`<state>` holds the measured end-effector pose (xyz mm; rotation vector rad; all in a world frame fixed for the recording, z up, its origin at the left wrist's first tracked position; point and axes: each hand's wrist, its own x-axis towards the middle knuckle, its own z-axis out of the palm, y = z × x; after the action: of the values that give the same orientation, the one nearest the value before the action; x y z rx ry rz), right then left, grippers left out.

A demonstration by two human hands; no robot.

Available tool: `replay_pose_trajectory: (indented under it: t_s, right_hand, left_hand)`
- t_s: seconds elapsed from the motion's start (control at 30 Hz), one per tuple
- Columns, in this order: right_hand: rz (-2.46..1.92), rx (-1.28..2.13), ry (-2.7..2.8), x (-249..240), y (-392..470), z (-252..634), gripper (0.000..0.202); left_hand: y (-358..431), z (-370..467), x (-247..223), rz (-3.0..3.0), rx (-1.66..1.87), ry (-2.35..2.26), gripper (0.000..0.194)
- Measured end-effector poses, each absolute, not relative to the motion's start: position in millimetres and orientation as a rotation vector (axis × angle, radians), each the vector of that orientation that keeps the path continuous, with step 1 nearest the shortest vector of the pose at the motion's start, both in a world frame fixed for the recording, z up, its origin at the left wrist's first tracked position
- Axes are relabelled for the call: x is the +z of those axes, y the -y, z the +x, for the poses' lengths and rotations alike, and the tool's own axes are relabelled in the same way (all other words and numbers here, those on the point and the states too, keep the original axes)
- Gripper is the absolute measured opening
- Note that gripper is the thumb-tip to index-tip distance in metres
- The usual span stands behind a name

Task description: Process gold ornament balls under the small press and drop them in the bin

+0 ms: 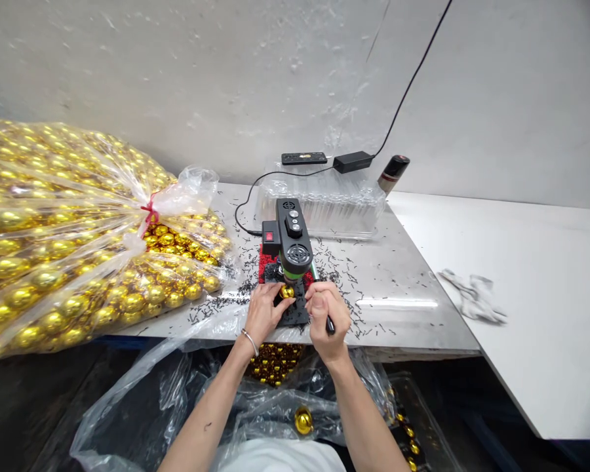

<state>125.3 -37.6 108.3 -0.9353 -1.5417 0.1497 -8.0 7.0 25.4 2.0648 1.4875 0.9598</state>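
Note:
A black bench press machine (295, 236) with a red switch stands on the metal table. Under its head is a shiny gold ball (287, 291), held between the thumb and fingers of my left hand (268, 308). My right hand (328, 318) is wrapped round the machine's black-tipped lever (330, 324), to the right of the ball. Small dark slivers lie scattered around the machine's base. Another gold ball (303, 420) rests on clear plastic near my lap.
Large clear bags of gold balls (69, 236) fill the left side. Behind the machine stand a clear plastic tray (344, 213), a power adapter (353, 162) and a spray can (394, 172). White gloves (474, 296) lie on the white table (545, 314) at right. An open plastic bag hangs below the edge.

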Motion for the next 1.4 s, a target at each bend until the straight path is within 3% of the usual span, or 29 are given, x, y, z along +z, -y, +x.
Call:
replay_pose_trajectory:
  t_s: [0.47,0.83,1.0,1.23,1.4]
  right_hand:
    - [-0.799,0.012,1.53,54,24,127,0.03]
    - [-0.766,-0.106,1.612,42,17,129,0.029]
    - [-0.797,-0.097,1.597,64,22,127,0.029]
    - [-1.009,0.186,1.462,142,31,123,0.034]
    - [-1.01,0.222,1.48,142,34,123,0.032]
  left_hand:
    - [-3,-7,11,2.071,1.073,-1.474,0.032]
    - [-4,-8,8,2.076,1.117,-1.433,0.033]
    - [-7,-7,8,2.039,1.148,-1.421,0.032]
    - [17,-11,19,1.96,1.249,-1.446,0.032]
    - [77,-32,11,2.083,1.1,-1.257,0.046]
